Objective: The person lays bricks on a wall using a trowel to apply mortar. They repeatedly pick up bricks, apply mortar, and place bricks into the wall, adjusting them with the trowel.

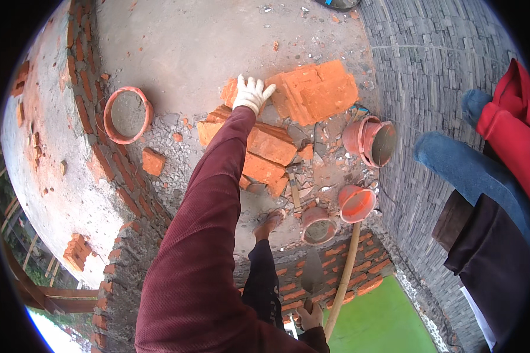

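LH point(252, 94) by brick point(228, 92), RH point(310, 317) w/ trowel point(313, 274)

The camera sits on the head, looking down: left sleeve point(197, 247) near, bottom middle; left hand point(252, 96) farther, upper middle.

A building site, shown by orange bricks point(318, 91), mortar buckets point(353, 138), a trowel point(313, 275) and raw brickwork point(102, 160)

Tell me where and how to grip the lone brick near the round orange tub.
Probably from above with the left hand, gripping opposite sides: the lone brick is blocky, with straight edges, and lies apart from the brick pile with its top uncovered.
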Demonstrator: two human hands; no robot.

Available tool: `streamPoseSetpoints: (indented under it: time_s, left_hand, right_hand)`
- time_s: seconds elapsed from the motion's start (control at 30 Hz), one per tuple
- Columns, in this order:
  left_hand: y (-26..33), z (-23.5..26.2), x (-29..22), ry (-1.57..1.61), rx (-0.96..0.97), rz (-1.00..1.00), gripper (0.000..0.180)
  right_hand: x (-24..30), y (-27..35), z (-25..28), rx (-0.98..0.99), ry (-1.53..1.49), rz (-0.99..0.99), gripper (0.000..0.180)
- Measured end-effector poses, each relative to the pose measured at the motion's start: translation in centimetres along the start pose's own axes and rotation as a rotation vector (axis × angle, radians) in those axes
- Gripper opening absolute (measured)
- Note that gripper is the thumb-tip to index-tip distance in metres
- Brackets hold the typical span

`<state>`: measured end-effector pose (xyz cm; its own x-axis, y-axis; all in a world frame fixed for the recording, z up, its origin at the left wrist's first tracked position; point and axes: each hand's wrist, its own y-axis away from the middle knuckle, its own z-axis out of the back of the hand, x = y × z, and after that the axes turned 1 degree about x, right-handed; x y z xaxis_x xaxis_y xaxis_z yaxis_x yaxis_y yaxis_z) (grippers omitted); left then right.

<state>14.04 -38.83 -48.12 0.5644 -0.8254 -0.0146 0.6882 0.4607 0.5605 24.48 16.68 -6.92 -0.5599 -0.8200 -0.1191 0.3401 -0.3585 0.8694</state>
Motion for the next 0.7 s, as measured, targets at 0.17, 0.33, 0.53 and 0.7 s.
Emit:
streamPoseSetpoints:
  time_s: [0.17,0.33,0.53,0.7]
  left_hand:
    - [9.1,-0.4,2.3,1.318,0.288,0.217,0.113]
    - [27.8,6.9,-6.9,2.548,1.083,0.074,0.082]
    - [45.6,18.8,-21.5,2.368,1.231,-0.026,0.080]
    - [55.1,21.0,-33.8,2.188,1.271,-0.134,0.085]
  right_hand:
    - [1.2,2.5,-0.7,0.095,-0.506,0.046,0.022]
    - [3.6,4.8,-0.3,0.041,-0.769,0.398,0.037]
    - [0.6,7.6,6.8,-0.064,-0.742,0.978,0.069]
    - [-9.0,6.1,12.8,-0.249,-0.597,1.294,0.070]
